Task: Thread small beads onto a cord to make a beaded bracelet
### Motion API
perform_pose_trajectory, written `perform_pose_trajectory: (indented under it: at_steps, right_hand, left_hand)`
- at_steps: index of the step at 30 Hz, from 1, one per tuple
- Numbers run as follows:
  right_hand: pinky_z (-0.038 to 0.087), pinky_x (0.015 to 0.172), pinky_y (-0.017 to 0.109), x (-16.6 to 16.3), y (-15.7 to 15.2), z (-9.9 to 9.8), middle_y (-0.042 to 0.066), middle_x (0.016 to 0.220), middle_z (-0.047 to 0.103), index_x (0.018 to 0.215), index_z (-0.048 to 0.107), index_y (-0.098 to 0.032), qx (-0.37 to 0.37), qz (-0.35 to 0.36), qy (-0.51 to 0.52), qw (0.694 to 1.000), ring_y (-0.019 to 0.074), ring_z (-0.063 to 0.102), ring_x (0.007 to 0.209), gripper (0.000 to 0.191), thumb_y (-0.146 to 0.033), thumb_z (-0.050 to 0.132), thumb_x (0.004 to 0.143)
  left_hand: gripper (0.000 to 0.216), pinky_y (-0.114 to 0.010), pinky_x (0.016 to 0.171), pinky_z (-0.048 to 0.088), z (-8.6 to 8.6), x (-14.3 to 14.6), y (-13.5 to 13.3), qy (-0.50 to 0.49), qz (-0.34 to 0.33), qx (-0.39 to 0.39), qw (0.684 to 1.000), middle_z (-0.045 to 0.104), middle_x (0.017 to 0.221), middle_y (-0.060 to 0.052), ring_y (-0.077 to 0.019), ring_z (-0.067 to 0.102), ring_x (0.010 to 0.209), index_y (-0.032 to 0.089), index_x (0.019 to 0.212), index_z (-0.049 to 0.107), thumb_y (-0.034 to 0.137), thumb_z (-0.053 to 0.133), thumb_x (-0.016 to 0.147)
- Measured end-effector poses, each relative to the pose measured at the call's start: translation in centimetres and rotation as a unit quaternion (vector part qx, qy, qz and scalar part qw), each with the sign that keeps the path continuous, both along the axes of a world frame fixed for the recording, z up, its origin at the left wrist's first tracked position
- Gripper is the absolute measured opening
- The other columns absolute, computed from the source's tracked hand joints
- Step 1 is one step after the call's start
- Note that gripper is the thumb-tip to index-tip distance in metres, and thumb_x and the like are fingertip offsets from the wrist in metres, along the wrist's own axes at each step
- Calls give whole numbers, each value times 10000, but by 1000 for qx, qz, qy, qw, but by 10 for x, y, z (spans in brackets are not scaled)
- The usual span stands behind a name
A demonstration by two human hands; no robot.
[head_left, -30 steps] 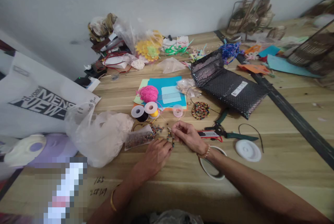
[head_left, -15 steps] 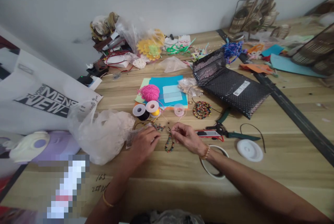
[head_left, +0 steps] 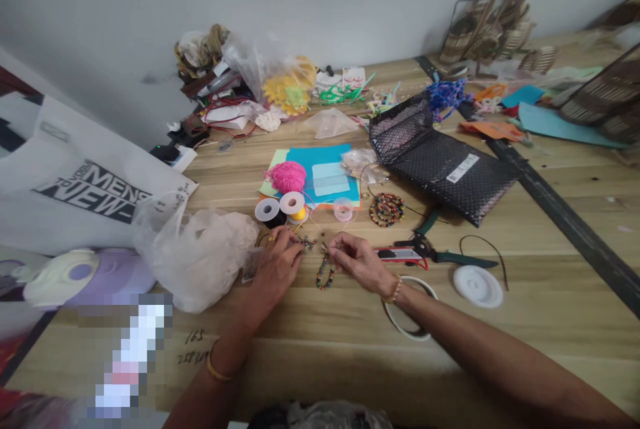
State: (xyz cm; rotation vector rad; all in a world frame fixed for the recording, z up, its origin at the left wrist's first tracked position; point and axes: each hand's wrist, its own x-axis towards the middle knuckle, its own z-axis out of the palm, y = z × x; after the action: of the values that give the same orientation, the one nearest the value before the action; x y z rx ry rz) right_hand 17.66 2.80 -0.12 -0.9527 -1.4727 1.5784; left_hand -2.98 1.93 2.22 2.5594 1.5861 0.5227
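Observation:
My right hand (head_left: 356, 259) is closed in a pinch on the cord ends of a short beaded string (head_left: 325, 275), which hangs in a loop of multicoloured beads on the table. To its left, my left hand (head_left: 279, 265) is palm down, fingers loosely bent and slightly apart, the fingertips at a small heap of loose beads (head_left: 307, 242). Nothing shows in its fingers, though the undersides are hidden. Behind the hands are a spool of black cord (head_left: 271, 213), a spool of yellow cord (head_left: 295, 205) and a small clear spool (head_left: 343, 209).
A coiled bead strand (head_left: 387, 209), red utility knife (head_left: 400, 255) and green-handled pliers (head_left: 463, 260) lie to the right. A tape roll (head_left: 409, 332) sits under my right forearm. Left stands a translucent plastic bag (head_left: 205, 262); behind are pink yarn (head_left: 287, 177) and a black bubble mailer (head_left: 443, 165).
My left hand has moved slightly up and away from me, its fingers shifting over the loose beads. My right hand and the beaded string have stayed nearly in place.

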Motion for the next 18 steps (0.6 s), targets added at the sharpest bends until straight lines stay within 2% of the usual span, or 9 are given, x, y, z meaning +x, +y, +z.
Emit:
perform_pose_trajectory:
  at_steps: [11,18]
  right_hand:
    - [323,459,199,0,1,5,-39,564,477,788,517,-143,-6,-3,-2,1000,77,411,480,364,-503,562,819]
    - [339,445,188,1,1,6,-39,575,478,784,519,-151,-22,-1,8,1000,72,419,478,366,-511,585,801]
  left_hand:
    - [133,-411,906,437,-6,2,0,27,-3,-17,999,550,952,-72,-251,439,1059,176,818,663,154,534,844]
    - [147,-407,890,448,-6,2,0,5,-7,-24,1000,556,933,-67,-244,452,1071,182,793,657,157,523,848]
